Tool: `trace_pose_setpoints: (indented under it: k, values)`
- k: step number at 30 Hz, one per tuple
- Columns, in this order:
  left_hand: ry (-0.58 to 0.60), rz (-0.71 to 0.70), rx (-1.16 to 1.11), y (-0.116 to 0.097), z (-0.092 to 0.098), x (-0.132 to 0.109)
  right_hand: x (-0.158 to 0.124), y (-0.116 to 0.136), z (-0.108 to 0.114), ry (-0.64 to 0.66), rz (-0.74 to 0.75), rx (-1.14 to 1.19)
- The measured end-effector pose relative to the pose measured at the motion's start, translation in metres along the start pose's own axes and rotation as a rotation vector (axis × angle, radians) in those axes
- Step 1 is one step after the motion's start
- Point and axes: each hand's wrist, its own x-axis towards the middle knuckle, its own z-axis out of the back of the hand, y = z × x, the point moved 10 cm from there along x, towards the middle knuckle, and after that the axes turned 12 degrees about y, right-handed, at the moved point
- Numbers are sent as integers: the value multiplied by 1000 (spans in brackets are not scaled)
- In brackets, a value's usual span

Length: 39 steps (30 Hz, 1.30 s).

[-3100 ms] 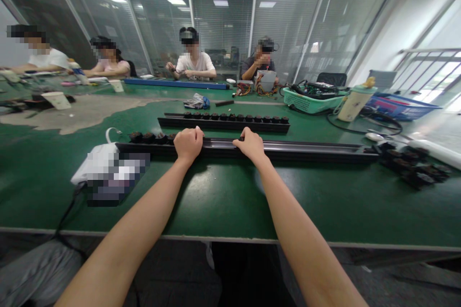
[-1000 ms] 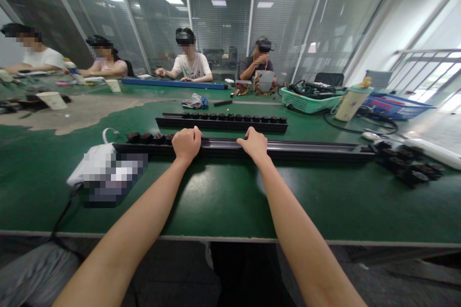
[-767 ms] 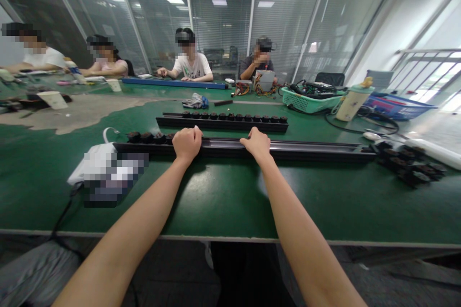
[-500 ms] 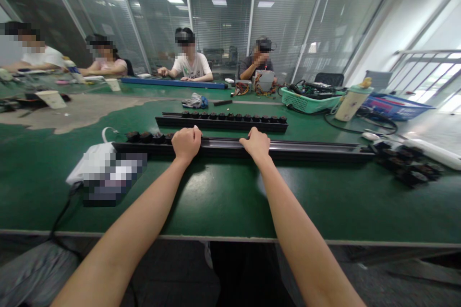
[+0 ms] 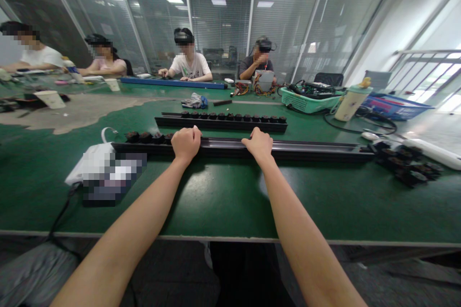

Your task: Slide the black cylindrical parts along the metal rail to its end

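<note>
- Black rail (image 5: 221,149): lies lengthwise on the tabletop (image 5: 223,206), across the front of the person; it looks stiff, probably light for its length, its smooth groove likely slippery.
- Best hold, I'd judge: both long edges, hands well apart, so that neither end dips.
- Black pieces (image 5: 144,137): seated in a row at the rail's left end; they look hard and perhaps brittle, better held by their sides.
- Left hand (image 5: 186,145): curled over the rail beside that row; what lies under it is hidden.
- Right hand (image 5: 260,145): bent over the rail, thumb pointing left; I cannot tell whether it pinches anything.
- Second rail (image 5: 223,125): just beyond, bearing a similar row.
- Loose black pieces (image 5: 408,169): heaped near the right end.
</note>
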Motion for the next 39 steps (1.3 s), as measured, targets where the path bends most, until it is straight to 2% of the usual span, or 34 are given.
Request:
trace_pose_setpoints:
  k: [25, 30, 35, 39]
  values:
    - [5, 1, -4, 0, 1, 0, 1, -8, 3, -6, -28, 17]
    - [-2, -2, -6, 0, 2, 0, 3, -10, 1, 29, -11, 15]
    - [-2, -3, -8, 0, 1, 0, 9, -12, -1, 120, 8, 15]
    - [-4, -1, 5, 0, 1, 0, 13, -7, 1, 167, 69, -37]
